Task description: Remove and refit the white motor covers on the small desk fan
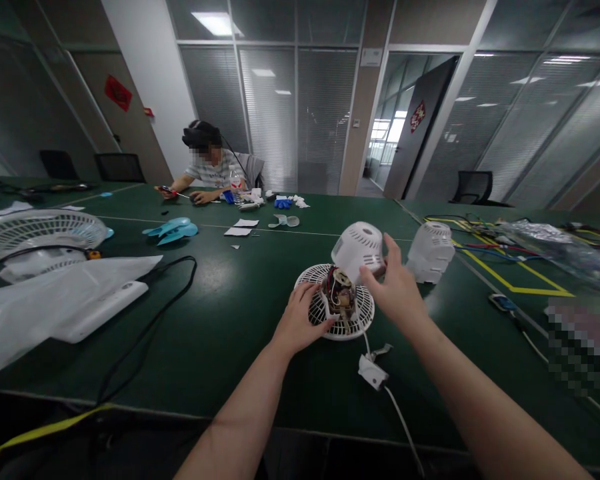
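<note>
My right hand (pixel 395 283) grips a white vented motor cover (pixel 359 248) by its right side, holding it tilted above a small fan. Below it, the fan's bare motor (pixel 341 293) shows copper windings and wires, seated on a round white fan grille (pixel 365 310) that lies on the table. My left hand (pixel 303 320) rests at the left of the motor, thumb and fingers spread around its near side and touching the grille. From the grille a white cord runs to a small white switch box (pixel 373 371) on the table. Another white plastic housing (pixel 431 252) stands upright to the right.
Across the green table (pixel 240 373) a person (pixel 213 167) works with a screwdriver. To the left lie a larger fan grille (pixel 45 230), a plastic bag (pixel 35 313), blue fan blades (pixel 171 230) and a black cable (pixel 150 323). Wires and plastic wrap (pixel 555 243) lie right.
</note>
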### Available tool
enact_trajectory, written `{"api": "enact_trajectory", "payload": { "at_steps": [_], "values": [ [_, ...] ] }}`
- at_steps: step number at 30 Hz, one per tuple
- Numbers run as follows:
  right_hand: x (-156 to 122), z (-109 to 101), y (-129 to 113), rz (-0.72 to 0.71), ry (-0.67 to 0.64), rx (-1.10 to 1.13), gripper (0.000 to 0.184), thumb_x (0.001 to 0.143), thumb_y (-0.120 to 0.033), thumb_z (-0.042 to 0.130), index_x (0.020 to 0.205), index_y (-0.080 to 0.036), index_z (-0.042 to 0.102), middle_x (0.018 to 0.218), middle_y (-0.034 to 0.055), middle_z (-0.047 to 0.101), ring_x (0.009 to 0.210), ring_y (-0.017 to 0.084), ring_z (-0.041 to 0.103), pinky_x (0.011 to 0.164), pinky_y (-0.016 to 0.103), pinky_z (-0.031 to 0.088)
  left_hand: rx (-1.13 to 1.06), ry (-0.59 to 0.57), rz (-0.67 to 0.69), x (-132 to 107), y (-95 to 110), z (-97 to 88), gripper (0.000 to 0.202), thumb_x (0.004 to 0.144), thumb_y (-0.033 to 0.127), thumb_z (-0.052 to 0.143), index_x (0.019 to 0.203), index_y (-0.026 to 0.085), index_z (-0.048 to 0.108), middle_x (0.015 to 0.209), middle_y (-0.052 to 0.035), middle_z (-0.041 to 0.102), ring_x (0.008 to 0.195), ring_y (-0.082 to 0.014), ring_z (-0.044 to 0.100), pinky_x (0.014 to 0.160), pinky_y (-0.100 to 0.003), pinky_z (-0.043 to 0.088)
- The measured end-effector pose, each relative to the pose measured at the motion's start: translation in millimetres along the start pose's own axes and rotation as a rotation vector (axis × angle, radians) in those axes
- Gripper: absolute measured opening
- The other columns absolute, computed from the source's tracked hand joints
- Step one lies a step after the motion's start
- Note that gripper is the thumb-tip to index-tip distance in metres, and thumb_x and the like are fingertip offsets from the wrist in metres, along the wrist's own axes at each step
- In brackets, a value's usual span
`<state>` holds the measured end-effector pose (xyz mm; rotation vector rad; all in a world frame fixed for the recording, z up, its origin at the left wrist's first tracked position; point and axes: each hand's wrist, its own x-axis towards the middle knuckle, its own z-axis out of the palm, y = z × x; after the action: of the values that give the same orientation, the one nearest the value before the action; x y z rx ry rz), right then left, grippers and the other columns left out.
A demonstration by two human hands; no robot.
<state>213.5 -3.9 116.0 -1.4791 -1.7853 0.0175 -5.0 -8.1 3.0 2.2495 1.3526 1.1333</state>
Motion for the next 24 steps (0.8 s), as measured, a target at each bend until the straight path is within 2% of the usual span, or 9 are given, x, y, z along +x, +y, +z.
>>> {"api": "enact_trajectory", "payload": {
  "at_steps": [3, 6, 11, 16, 24],
  "values": [
    [-29, 2, -18, -0.027, -0.125, -0.179, 0.082, 0.085, -0.052, 0.047, 0.152, -0.024, 0.01, 0.111, 0.0137, 0.063, 0.088, 0.029, 0.062, 0.075, 0.042, 0.047, -0.009, 0.0, -0.006, -2, -2, 2.6, 0.082, 0.071, 0.048, 0.072, 0.141, 0.021, 0.036, 0.144, -0.0107, 0.038, 0.137, -0.0286, 0.032, 0.115, -0.045, 0.028],
    [-45, 12, -28, -0.013, -0.228, -0.266, 0.077, 0.088, -0.052, 0.042, 0.152, -0.029, 0.007, 0.109, 0.0109, 0.063, 0.088, 0.027, 0.063, 0.072, 0.038, 0.047, -0.022, 0.001, -0.036, -6, -5, 6.3, 0.088, 0.071, 0.048, 0.073, 0.143, 0.021, 0.032, 0.146, -0.0124, 0.036, 0.138, -0.0298, 0.031, 0.114, -0.047, 0.029],
    [-55, 17, -37, -0.046, -0.226, -0.384, 0.079, 0.089, -0.056, 0.04, 0.153, -0.028, 0.003, 0.111, 0.012, 0.061, 0.091, 0.027, 0.061, 0.074, 0.038, 0.047, -0.045, 0.01, -0.056, -8, -8, 9.8, 0.094, 0.069, 0.046, 0.075, 0.146, 0.023, 0.026, 0.149, -0.0131, 0.031, 0.139, -0.0315, 0.029, 0.113, -0.049, 0.031],
    [-55, 17, -38, 0.023, -0.28, -0.278, 0.079, 0.089, -0.059, 0.041, 0.152, -0.033, 0.002, 0.118, 0.0097, 0.059, 0.084, 0.022, 0.063, 0.067, 0.032, 0.047, -0.057, -0.004, -0.023, -6, -4, 7.7, 0.091, 0.072, 0.046, 0.072, 0.147, 0.025, 0.025, 0.15, -0.0116, 0.032, 0.139, -0.0308, 0.029, 0.113, -0.049, 0.03],
    [-58, 18, -24, 0.005, -0.269, -0.265, 0.078, 0.089, -0.053, 0.043, 0.152, -0.036, 0.0, 0.122, 0.0081, 0.059, 0.101, 0.027, 0.06, 0.076, 0.037, 0.049, -0.002, -0.039, -0.006, -4, -3, 5.4, 0.091, 0.072, 0.048, 0.072, 0.148, 0.026, 0.026, 0.151, -0.0096, 0.033, 0.14, -0.0296, 0.027, 0.114, -0.048, 0.028]
  ]
}}
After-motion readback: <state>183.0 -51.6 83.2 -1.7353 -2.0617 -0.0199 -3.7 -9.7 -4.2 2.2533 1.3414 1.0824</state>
